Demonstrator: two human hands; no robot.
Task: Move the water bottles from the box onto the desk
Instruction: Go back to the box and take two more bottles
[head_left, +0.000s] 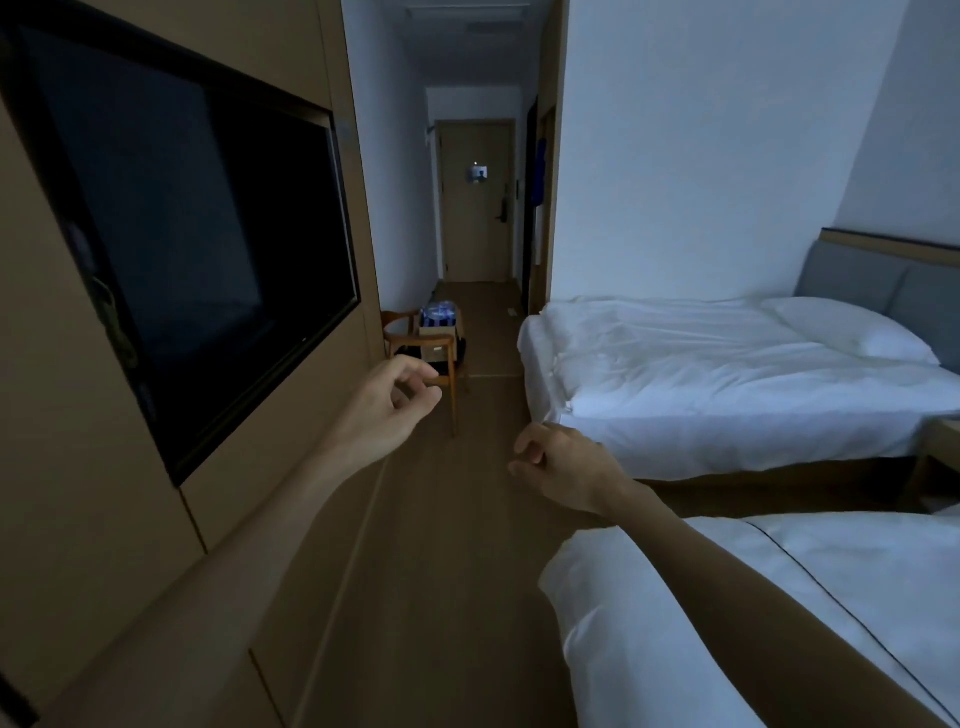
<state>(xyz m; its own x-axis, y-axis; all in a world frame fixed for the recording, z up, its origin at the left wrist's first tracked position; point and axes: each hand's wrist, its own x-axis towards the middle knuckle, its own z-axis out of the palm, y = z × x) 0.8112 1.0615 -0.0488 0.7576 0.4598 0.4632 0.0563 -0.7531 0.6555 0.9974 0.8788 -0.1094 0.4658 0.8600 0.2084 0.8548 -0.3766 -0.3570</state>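
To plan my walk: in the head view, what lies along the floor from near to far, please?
Near bed → right hand → left hand → chair → box with bottles → door.

Both arms out fwd, left hand (387, 402) raised, fingers (415, 374) loosely curled, right hand (558, 467) lower, loosely curled, holding nothing

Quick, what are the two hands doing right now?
Left hand: fingers loosely curled, holding nothing.
Right hand: fingers loosely curled, holding nothing.
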